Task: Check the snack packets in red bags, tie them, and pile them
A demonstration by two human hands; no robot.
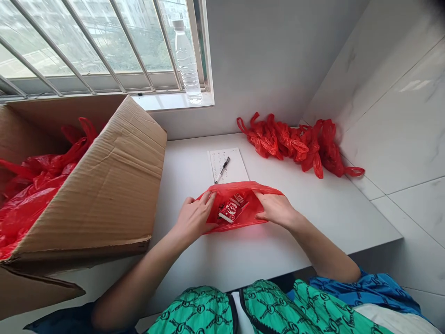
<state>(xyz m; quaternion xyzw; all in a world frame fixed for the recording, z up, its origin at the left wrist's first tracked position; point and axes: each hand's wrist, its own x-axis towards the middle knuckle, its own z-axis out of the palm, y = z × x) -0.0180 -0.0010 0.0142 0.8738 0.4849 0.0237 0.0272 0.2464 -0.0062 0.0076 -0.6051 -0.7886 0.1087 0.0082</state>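
A small red plastic bag [239, 188] lies open on the white table [313, 218] in front of me. Inside it are small red and white packets [230, 209]. My left hand [194, 218] grips the bag's left edge, fingers curled over the plastic. My right hand [276, 208] holds the right edge the same way, spreading the mouth of the bag between both hands.
A large cardboard box [104, 185] full of red plastic bags [31, 185] stands at the left. A sheet of paper [236, 164] with a pen [223, 168] lies behind the bag. A heap of red bags [295, 144] lies at the back right. A water bottle [187, 60] stands on the windowsill.
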